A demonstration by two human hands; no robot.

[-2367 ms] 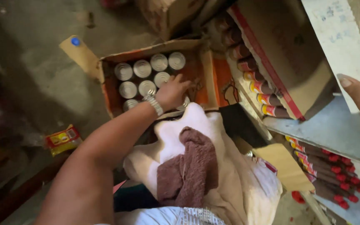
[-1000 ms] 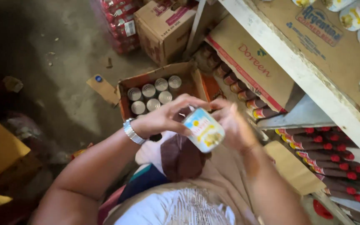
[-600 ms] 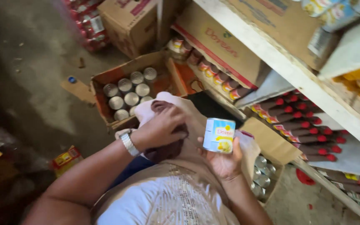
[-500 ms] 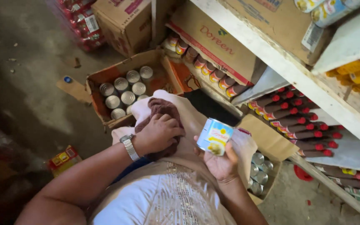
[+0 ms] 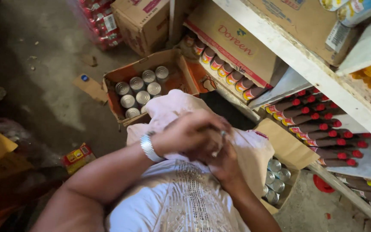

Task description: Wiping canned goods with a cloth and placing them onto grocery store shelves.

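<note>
The left hand has come over the right hand, hiding the can; both curl closed over the lap, grasp unclear.

Cans in box, seemingly upright

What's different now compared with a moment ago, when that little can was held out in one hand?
The left hand has moved across from the lap onto the right hand, so both now close together over the lap. The small can that the right hand held up is hidden now; whether it is still gripped cannot be told. The open carton of cans and the shelf bottles stayed put.
</note>
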